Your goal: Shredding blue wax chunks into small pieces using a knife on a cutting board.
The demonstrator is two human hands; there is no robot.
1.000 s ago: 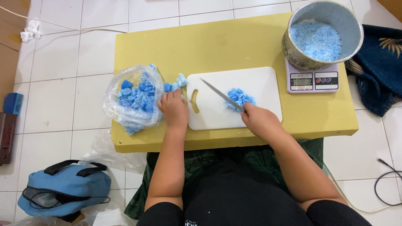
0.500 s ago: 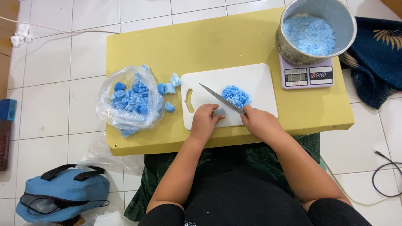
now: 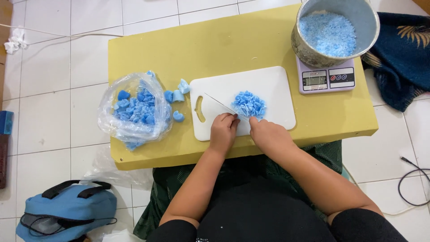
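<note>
A white cutting board (image 3: 268, 80) lies on a low yellow table (image 3: 224, 45). A heap of thin blue shavings (image 3: 249, 104) sits on the board. My right hand (image 3: 268, 136) grips the handle of a knife (image 3: 219, 104) whose blade points up-left across the board. My left hand (image 3: 224, 130) rests on the board just left of the right one, fingertips touching the blade near the handle. Left of the board, a clear plastic bag (image 3: 134, 110) holds several blue chunks, and three loose blue chunks (image 3: 177, 96) lie beside it.
A metal pot (image 3: 335, 31) of blue shavings stands on a small digital scale (image 3: 326, 79) at the table's back right. A dark blue cloth (image 3: 398, 58) lies on the tiled floor to the right, a blue bag (image 3: 67, 215) at the lower left, a cable (image 3: 414, 179) at the right.
My left hand left the loose chunks by the bag and moved right onto the board, up against the knife. The right hand stayed at the board's lower edge.
</note>
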